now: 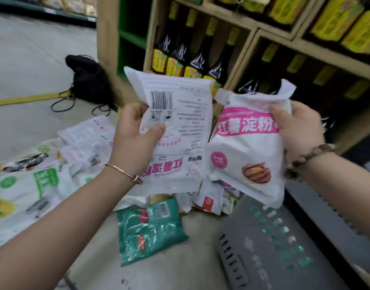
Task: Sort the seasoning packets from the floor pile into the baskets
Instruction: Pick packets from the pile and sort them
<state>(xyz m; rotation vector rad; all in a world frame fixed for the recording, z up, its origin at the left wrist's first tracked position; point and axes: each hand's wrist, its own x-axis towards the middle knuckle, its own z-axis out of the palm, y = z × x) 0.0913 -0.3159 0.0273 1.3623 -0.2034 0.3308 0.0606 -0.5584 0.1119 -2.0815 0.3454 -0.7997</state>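
My left hand (136,132) grips a white and pink packet (179,122), held upside down with its barcode side toward me. In my right hand (299,128) is a second white and pink packet (244,151), gripped near its top with the printed front facing me. Both are held in the air above the floor pile (60,164) of white, green and pink packets. A grey slotted basket (261,245) sits at the lower right, below the right-hand packet. A green packet (150,229) lies on the floor between my arms.
Wooden shelves (261,32) with dark sauce bottles and yellow-labelled bottles stand just behind the packets. A black bag (88,78) with cords lies on the floor at the left, by a yellow floor line. Open floor stretches to the far left.
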